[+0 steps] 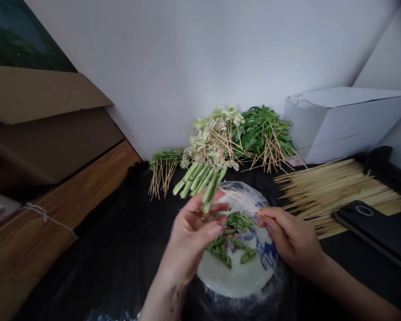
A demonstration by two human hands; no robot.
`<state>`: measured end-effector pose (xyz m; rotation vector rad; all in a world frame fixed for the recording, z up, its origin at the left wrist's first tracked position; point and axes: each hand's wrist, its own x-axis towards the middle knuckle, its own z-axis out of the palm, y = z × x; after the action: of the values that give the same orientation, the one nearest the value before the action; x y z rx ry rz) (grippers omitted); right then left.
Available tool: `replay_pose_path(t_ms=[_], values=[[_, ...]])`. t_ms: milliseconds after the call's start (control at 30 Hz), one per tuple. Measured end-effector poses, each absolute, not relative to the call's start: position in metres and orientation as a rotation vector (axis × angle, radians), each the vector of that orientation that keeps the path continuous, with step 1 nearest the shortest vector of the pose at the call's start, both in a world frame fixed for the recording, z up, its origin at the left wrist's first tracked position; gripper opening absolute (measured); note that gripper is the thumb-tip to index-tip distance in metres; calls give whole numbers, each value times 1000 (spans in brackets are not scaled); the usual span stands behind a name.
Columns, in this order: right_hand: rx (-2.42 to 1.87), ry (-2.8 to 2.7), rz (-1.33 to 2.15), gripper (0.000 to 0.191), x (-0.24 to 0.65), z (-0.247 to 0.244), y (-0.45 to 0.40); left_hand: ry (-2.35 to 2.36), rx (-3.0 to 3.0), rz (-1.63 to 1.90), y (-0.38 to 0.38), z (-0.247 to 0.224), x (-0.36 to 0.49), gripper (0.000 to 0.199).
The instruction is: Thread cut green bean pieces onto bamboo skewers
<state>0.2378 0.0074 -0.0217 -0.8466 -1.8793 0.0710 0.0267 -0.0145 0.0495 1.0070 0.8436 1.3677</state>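
Observation:
My left hand (197,227) is closed around a row of cut green bean pieces (198,180), raised above a plastic-covered round container. Between the fingers of my right hand (287,236) is a thin wooden skewer (239,197), whose far end points left toward the beans. Whether its tip has gone into them I cannot tell. Below both hands, loose green bean pieces (222,252) lie on the printed plastic bag (265,249) that lines the round container (237,281).
Skewered green beans (165,158), pale leafy vegetables (217,133) and dark green leaves (263,129) lie along the wall. Many bare skewers (337,187) and a phone (374,227) are on the right. A white box (347,120) and a cardboard box (47,142) flank the black sheet (120,263).

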Motion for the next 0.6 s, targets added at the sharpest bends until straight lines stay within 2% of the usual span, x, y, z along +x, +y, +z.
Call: replay_pose_path(t_ms=[133,267,400,600], values=[[-845,-1881,71,16,238,-20,7,817,1095,1093,-16,41,54,30],[-786,-1892,92,16,236,-22,7,878,1159,1117,-11,41,63,18],[-735,-1934,113,23,232,-24,6,898,1260,1109,-6,46,57,17],[-792,-1974,-22,29,236,-29,5,1039,1278,1471,20,79,3,16]])
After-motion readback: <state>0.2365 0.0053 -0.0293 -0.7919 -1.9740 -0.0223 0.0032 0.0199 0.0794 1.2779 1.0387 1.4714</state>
